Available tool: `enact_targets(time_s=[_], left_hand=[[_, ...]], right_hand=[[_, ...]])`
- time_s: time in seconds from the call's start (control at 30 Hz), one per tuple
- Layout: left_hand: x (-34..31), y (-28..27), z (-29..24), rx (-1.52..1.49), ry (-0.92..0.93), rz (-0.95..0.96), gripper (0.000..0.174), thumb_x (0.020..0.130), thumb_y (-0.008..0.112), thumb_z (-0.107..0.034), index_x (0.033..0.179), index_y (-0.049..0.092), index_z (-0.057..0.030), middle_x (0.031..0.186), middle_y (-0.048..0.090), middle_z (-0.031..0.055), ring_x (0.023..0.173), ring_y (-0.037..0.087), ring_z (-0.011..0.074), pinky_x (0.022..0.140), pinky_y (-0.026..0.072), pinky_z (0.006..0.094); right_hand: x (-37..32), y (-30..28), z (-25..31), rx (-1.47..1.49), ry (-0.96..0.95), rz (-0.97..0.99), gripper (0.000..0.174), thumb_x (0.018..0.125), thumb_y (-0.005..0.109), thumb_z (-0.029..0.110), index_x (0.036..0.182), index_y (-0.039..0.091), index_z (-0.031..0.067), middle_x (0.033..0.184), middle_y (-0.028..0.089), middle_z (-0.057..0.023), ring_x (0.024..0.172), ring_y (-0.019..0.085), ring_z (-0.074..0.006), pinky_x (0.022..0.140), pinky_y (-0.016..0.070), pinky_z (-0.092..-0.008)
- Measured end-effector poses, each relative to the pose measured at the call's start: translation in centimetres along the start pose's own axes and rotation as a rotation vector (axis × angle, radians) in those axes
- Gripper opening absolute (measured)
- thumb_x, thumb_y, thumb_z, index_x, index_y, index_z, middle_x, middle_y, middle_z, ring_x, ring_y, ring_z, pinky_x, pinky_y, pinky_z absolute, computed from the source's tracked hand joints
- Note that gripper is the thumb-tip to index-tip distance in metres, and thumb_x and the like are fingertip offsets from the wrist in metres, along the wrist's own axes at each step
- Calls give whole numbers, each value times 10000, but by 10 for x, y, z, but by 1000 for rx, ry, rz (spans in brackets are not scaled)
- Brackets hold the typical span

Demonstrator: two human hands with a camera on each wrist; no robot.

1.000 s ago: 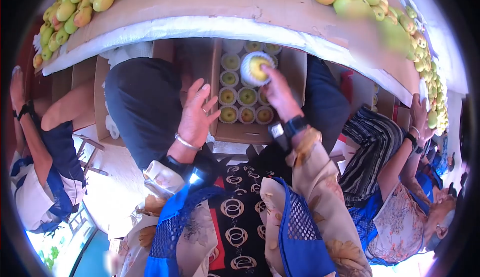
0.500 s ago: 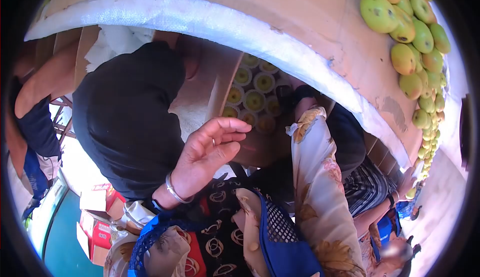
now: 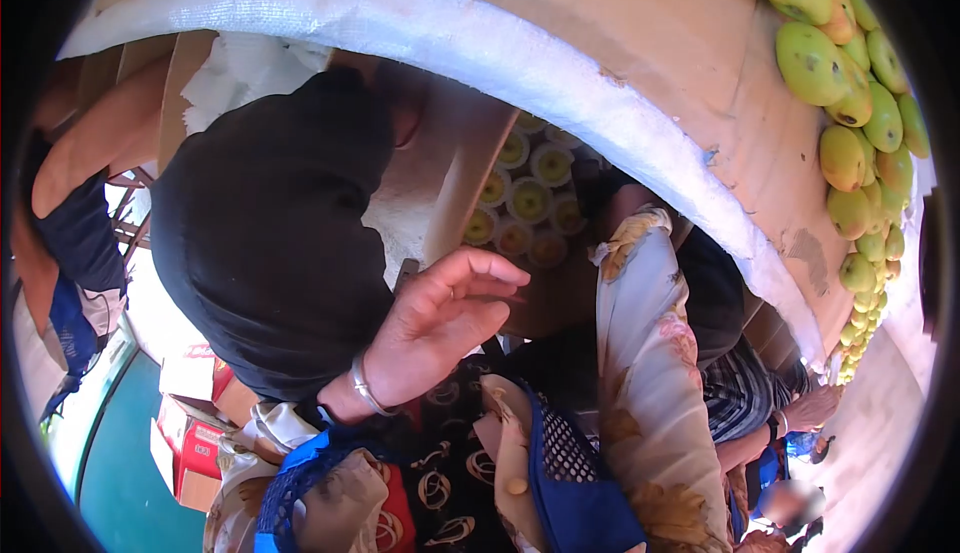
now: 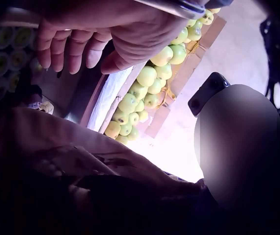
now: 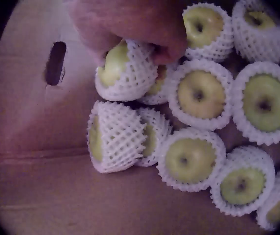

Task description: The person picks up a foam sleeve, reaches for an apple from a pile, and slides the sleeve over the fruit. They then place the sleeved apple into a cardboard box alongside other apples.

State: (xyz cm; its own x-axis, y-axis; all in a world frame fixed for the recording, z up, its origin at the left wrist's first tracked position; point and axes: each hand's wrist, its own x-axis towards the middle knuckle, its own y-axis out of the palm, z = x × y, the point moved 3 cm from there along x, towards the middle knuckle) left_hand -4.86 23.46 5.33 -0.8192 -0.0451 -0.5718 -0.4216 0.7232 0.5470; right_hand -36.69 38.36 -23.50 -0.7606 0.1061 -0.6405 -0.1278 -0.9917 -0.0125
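In the right wrist view my right hand grips a yellow-green apple in a white foam net, at the side wall of a cardboard box. Beside and below it lie several more netted apples, most with their hollow ends up. From the head view the right hand is hidden in shadow under the table edge; only its sleeve shows clearly. My left hand, with a ring and a bangle, hovers in front of the box, its fingers loosely bent and nothing in them.
A cardboard-covered table top with a white padded edge overhangs the box. Loose apples are piled along its right side. My dark-clothed knee is left of the box. Red cartons stand at the lower left; other people sit on both sides.
My right hand has carried the netted apple from above the box down into it, at its side. The left hand has lowered and its spread fingers have relaxed. The head view has swung round.
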Motion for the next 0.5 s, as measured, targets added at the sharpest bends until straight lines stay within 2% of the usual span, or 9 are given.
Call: enact_targets(time_s=[0.37, 0.5], left_hand=[[4, 6, 5, 19, 29, -19, 221, 857, 493, 14, 1072, 496, -38, 1065, 527, 25, 997, 495, 94, 883, 402, 248], [0, 6, 9, 81, 78, -28, 207, 869, 498, -81, 1074, 508, -55, 1088, 564, 50, 989, 528, 118, 823, 414, 250]], right_hand=[[-6, 10, 14, -48, -28, 44, 409, 801, 595, 195, 1174, 482, 72, 1089, 552, -89, 925, 546, -235, 741, 458, -341], [-47, 3, 24, -131, -49, 103, 408, 808, 584, 180, 1185, 479, 68, 1112, 552, -95, 947, 549, -248, 759, 463, -352]])
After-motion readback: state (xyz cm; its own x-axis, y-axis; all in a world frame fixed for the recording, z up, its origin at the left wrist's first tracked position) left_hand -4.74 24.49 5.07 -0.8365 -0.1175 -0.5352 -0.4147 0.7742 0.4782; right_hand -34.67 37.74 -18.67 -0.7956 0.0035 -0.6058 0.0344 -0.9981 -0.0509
